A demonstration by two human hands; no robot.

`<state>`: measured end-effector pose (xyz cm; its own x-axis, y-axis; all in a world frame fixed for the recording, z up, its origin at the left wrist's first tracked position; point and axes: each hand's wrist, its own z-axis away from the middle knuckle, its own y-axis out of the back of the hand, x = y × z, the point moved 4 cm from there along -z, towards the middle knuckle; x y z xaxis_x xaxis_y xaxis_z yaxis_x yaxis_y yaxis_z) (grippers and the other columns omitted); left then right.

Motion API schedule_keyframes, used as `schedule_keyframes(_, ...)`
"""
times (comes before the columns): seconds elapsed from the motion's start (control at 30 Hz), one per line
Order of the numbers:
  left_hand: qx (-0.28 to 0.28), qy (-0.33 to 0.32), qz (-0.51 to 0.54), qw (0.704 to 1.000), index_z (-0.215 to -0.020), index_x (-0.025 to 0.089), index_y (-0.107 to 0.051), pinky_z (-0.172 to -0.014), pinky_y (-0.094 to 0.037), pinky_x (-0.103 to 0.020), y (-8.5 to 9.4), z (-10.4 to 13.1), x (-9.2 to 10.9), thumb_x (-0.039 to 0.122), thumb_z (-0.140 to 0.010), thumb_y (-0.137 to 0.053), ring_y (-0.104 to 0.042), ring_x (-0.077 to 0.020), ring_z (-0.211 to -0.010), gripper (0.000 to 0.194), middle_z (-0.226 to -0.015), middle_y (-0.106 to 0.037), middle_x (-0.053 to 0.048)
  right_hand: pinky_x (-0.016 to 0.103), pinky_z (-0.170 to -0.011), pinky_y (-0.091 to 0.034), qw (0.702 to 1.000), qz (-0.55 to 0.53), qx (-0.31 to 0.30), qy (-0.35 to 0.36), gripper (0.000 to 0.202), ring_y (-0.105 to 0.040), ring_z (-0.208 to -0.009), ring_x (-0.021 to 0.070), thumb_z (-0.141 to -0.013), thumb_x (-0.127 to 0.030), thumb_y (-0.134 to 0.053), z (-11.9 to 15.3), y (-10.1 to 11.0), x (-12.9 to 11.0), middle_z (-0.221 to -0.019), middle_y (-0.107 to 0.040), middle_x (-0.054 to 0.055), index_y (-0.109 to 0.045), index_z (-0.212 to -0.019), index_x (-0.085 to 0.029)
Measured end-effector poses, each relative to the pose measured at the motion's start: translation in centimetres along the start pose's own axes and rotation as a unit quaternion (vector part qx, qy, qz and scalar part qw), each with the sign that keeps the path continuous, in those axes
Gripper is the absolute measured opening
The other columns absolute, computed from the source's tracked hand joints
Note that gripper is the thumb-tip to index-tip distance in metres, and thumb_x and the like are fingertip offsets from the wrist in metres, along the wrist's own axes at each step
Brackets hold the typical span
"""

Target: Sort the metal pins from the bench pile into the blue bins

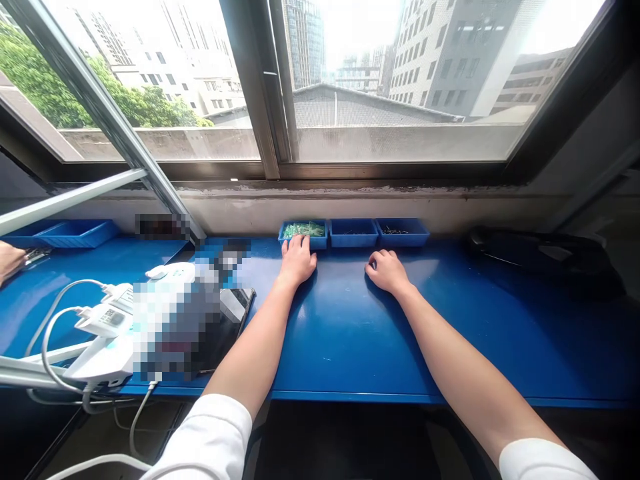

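Note:
Three small blue bins stand side by side at the back of the blue table [345, 347]. The left bin [283, 239] holds green pieces, and my left hand [299, 259] is at its front edge with the fingers slightly apart and nothing visible in them. Dark small parts lie in the middle bin [353, 241] and in the right bin [417, 239]. My right hand [387, 270] rests on the table in front of these two bins, its fingers curled together; what they hold, if anything, is hidden.
A white power strip [103, 357] with plugs and cables lies left, beside a dark device [220, 340]. Further left are blue trays [83, 233] and another person's hand [10, 261]. A black bag [545, 260] lies right. A metal frame [165, 193] rises at left.

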<state>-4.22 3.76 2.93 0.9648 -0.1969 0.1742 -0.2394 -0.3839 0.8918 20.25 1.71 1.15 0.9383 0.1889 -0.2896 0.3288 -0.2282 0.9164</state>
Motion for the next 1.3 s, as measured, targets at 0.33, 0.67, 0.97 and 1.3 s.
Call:
schedule_keyframes(0.33,0.120,0.096,0.052,0.987,-0.091,0.016,-0.063,-0.092,-0.033,-0.044,4.4,0.7,0.4,0.043,-0.088,-0.038,-0.059,-0.0278,-0.092,0.037,-0.086,-0.067,-0.011,0.034,-0.082,-0.042,1.000,0.007,-0.015,-0.003,0.020,-0.048,-0.099,0.0250,-0.084,-0.035,-0.047,0.1,0.1,-0.1,-0.102,-0.062,0.008,-0.060,-0.090,-0.021)
schedule_keyframes(0.67,0.081,0.312,0.179,0.929,-0.120,0.008,-0.054,-0.099,-0.039,-0.043,3.2,0.1,-6.5,0.036,-0.082,-0.048,-0.052,-0.0338,-0.115,0.048,-0.122,-0.057,-0.022,0.035,-0.083,-0.042,1.000,-0.002,-0.015,-0.004,0.020,-0.048,-0.100,0.0264,-0.082,-0.033,-0.049,0.2,0.4,-0.2,-0.104,-0.062,0.009,-0.062,-0.091,-0.021)
schedule_keyframes(0.97,0.075,0.331,0.261,0.904,-0.113,0.013,-0.060,-0.098,-0.041,-0.042,1.5,0.0,-8.8,0.026,-0.071,-0.056,-0.055,-0.0318,-0.115,0.044,-0.117,-0.063,-0.016,0.036,-0.084,-0.042,0.999,-0.026,-0.022,-0.015,0.021,-0.048,-0.101,0.0263,-0.081,-0.033,-0.051,0.1,0.3,-0.1,-0.104,-0.062,0.009,-0.063,-0.092,-0.020)
schedule_keyframes(1.3,-0.016,0.356,0.337,0.871,-0.080,0.016,-0.061,-0.051,-0.043,-0.035,0.5,0.3,-10.6,0.013,-0.044,-0.053,-0.058,-0.0267,-0.062,0.037,-0.061,-0.056,-0.005,0.033,-0.085,-0.042,0.997,-0.070,-0.012,-0.019,0.021,-0.050,-0.102,0.0242,-0.079,-0.034,-0.053,-0.1,0.5,0.1,-0.100,-0.064,0.009,-0.064,-0.089,-0.019)
